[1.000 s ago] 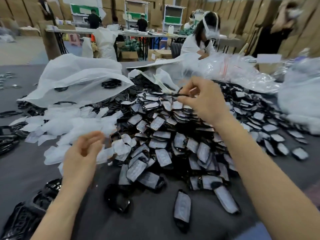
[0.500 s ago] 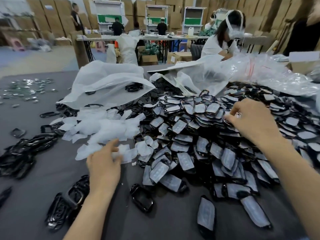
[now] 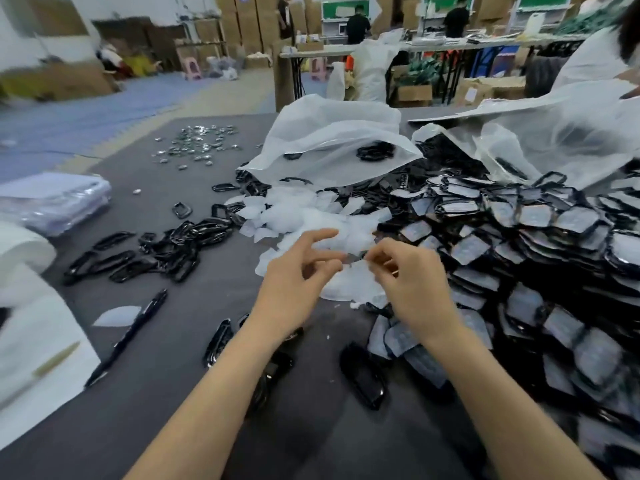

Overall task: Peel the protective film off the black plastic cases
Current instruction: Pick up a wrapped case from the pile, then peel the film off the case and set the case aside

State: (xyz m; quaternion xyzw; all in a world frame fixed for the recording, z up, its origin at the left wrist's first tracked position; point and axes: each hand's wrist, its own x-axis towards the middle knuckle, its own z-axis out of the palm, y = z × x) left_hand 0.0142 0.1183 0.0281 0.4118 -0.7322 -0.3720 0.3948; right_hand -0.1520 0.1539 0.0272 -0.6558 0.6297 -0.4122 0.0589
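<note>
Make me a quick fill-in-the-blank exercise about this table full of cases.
The heap of film-covered black plastic cases lies ___ of the white peeled film scraps.
The slim black pen lies nearer the person's ___ hand.
The scraps lie ___ the bare glossy black cases and the heap.
Missing words: right, left, between.

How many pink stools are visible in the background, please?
2. The left pink stool stands on the floor by the clutter; the right pink stool stands beside the far table leg. More may be hidden.
</note>
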